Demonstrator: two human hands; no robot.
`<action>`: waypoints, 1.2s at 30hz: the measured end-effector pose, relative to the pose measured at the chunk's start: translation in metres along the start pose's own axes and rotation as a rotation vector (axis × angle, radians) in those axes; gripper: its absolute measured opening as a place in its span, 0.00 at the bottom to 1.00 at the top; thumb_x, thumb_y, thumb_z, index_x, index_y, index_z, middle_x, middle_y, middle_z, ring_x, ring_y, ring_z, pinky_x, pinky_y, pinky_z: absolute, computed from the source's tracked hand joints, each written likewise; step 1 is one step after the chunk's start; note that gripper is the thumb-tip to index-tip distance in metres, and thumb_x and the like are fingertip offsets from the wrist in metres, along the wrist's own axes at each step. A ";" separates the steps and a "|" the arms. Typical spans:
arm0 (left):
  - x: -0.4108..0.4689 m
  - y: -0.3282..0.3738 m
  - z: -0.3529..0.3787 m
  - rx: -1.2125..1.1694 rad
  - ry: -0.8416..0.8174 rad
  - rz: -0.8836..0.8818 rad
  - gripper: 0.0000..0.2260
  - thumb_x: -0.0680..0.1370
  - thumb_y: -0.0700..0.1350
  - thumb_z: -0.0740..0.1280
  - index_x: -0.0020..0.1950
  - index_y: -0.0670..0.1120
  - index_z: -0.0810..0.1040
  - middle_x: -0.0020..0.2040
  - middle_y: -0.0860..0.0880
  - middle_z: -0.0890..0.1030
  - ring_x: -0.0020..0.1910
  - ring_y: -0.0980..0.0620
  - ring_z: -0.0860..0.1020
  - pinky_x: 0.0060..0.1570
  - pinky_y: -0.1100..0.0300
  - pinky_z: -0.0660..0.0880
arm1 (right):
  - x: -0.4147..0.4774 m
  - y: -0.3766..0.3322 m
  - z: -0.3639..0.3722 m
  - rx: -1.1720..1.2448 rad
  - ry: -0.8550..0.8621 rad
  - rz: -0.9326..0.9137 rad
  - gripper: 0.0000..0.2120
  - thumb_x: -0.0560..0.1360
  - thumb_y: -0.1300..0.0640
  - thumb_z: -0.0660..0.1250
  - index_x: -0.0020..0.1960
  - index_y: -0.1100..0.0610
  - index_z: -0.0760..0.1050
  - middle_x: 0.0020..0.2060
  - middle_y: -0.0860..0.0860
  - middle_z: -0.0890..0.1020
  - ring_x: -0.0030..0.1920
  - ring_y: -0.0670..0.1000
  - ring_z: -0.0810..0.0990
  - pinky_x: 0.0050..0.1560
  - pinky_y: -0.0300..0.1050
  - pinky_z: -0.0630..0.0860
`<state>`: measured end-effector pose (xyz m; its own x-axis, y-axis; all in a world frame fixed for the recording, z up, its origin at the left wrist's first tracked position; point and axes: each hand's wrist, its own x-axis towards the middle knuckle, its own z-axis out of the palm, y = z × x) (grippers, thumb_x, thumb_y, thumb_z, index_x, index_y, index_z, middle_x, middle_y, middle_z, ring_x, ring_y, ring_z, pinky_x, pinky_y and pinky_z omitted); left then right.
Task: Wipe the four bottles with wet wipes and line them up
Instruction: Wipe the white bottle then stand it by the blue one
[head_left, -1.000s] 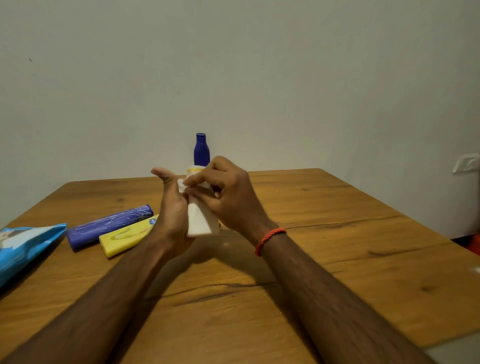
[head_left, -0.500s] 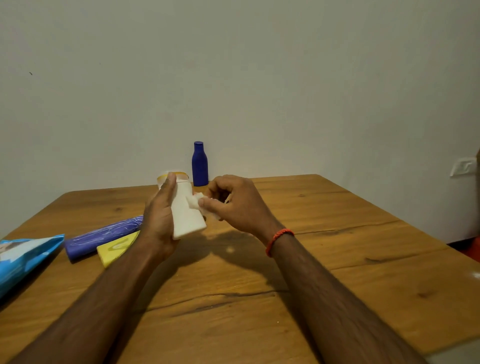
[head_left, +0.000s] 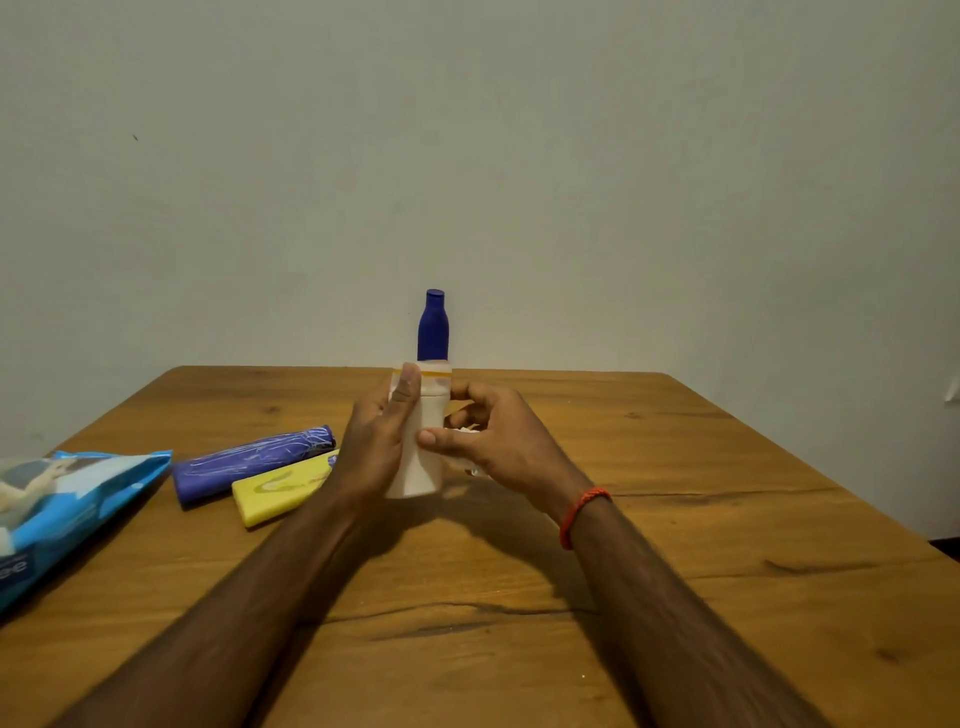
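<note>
Bottles: four in view, one in hand, one standing, two lying down.
White bottle (head_left: 422, 441): held upright at table centre, just above or on the wood, can't tell which. It was tilted with its cap leaning left half a second ago; it's vertical now.
Left hand (head_left: 376, 449): wrapped around the white bottle's left side, thumb up near the orange-banded cap.
Right hand (head_left: 493, 441): thumb touching the bottle's right side, fingers curled around a bunched wet wipe (head_left: 467, 429). The wipe was pressed on the bottle's flank a moment back; now it's mostly tucked into the palm.
Blue bottle (head_left: 433, 327): standing at the far edge, directly behind the white one.
Purple bottle (head_left: 253, 462): lying flat, left of centre.
Yellow bottle (head_left: 283, 486): lying flat, touching the purple one on its near side.
Wipes pack (head_left: 67, 514): blue packet at the near left edge of the table (head_left: 675, 519).
Meaning: wiping of the white bottle looks finished or nearly so; going upright suggests placement next.
Remaining: purple and yellow still lie unaligned, likely unwiped.
Risk: setting down close to the blue bottle could knock it.
</note>
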<state>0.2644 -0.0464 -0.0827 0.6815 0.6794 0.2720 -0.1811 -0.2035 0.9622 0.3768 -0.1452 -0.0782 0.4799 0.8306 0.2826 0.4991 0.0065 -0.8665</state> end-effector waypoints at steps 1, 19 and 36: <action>-0.002 0.001 0.001 -0.005 -0.005 0.031 0.27 0.73 0.66 0.55 0.58 0.47 0.76 0.46 0.45 0.83 0.42 0.49 0.84 0.32 0.60 0.79 | 0.000 0.001 -0.001 0.004 -0.020 -0.003 0.22 0.72 0.50 0.76 0.64 0.50 0.77 0.52 0.49 0.83 0.55 0.48 0.82 0.56 0.51 0.80; 0.014 -0.041 0.016 0.205 0.115 0.298 0.16 0.77 0.69 0.53 0.57 0.65 0.70 0.59 0.55 0.76 0.59 0.58 0.74 0.57 0.50 0.76 | 0.103 0.058 -0.039 -0.319 0.231 0.154 0.19 0.74 0.56 0.74 0.63 0.57 0.77 0.59 0.53 0.82 0.59 0.53 0.79 0.54 0.44 0.76; 0.017 -0.047 0.020 0.523 -0.030 0.362 0.21 0.73 0.77 0.43 0.59 0.71 0.63 0.61 0.70 0.66 0.63 0.66 0.67 0.61 0.50 0.72 | 0.233 0.128 -0.038 -0.253 0.438 0.232 0.18 0.78 0.59 0.69 0.68 0.55 0.72 0.65 0.54 0.78 0.65 0.56 0.77 0.65 0.53 0.74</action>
<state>0.2982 -0.0394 -0.1237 0.6628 0.4846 0.5709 -0.0389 -0.7391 0.6725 0.5797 0.0279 -0.1078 0.8260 0.4850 0.2873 0.4763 -0.3279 -0.8159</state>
